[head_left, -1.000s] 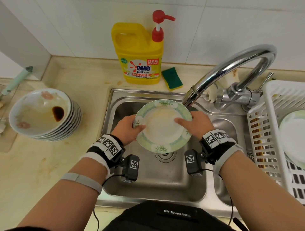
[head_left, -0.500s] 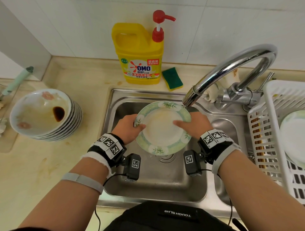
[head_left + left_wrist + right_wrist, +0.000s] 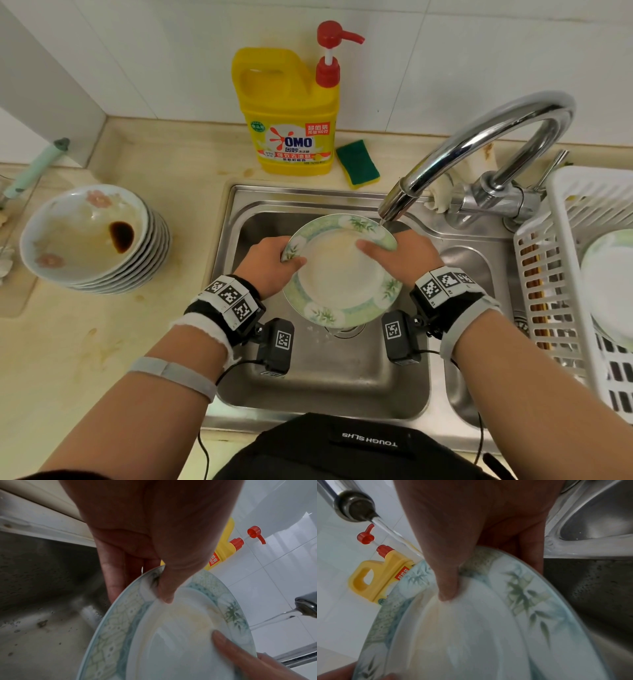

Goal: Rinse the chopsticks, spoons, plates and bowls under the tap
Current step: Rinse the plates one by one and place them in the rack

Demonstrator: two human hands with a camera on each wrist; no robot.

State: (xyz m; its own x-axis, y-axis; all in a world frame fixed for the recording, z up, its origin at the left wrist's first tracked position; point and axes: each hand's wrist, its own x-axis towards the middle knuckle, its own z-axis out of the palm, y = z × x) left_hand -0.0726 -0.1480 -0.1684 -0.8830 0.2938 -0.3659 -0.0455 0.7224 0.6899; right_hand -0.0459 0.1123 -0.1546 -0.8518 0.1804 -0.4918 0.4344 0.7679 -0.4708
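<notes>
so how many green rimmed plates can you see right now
2: one plate held by the left hand and right hand over the sink; another plate in the white rack. More may be hidden there.

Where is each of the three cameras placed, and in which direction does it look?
Head: on the head, looking down at the sink; both forearms, the left hand and the right hand show.
Left wrist: looks along the left hand's thumb at the plate.
Right wrist: looks along the right hand's thumb at the plate.
All three views share the plate, the tap and the yellow bottle.
</notes>
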